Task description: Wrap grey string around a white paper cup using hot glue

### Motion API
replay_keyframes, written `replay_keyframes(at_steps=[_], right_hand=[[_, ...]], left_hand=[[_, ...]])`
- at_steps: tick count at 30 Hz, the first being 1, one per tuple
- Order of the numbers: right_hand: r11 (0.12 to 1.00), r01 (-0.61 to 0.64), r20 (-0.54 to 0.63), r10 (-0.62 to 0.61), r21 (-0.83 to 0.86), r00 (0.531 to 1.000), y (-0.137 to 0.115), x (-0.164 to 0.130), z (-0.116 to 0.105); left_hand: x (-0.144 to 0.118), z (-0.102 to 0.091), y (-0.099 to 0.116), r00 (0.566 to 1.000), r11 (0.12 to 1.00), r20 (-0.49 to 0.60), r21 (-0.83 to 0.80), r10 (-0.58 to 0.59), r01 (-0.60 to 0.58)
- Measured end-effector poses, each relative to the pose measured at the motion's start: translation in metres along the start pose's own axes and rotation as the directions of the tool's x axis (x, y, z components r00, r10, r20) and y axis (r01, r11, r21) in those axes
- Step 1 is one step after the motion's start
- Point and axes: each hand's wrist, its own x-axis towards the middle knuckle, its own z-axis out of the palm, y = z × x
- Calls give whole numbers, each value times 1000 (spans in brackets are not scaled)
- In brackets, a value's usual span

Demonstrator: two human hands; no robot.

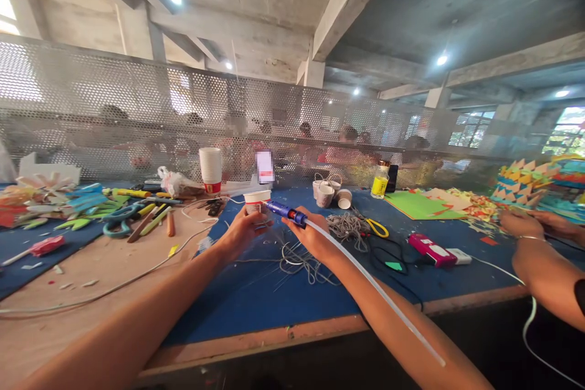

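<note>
The left hand (242, 230) curls around a small white paper cup (256, 200), its fingers closed on the cup's lower wall while the rim shows above them; what is inside the cup cannot be seen. The right hand (315, 237) is closed around a blue hot glue gun (287, 212), whose nozzle points left and ends just beside the cup's rim, touching or nearly so. A long translucent glue stick (372, 286) runs out of the back of the gun and lies along the right forearm toward the camera. Just below and between the two hands a loose tangle of grey string (304, 262) rests on the blue mat (256, 311). Beyond the right hand sits a cluster of small paper cups (329, 192), some upright and one tipped on its side, their contents not clear. Farther behind the left hand stands a tall stack of white paper cups (211, 169) with a red band at the base. To the right of the right hand lie yellow-handled scissors (377, 229), and past them a pink tool (430, 250). Behind those stands a small bottle of yellow liquid (380, 180). At the far right, another person's hands (525, 225) rest near coloured paper pieces.
</note>
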Motion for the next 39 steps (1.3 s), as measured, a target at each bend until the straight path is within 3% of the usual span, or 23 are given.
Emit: replay_keyframes(at_steps=[39], right_hand=[[976,115,165,-84,-187,983,4,1,-10]], left_hand=[[-2,2,0,997,990,-12,117,76,-74]])
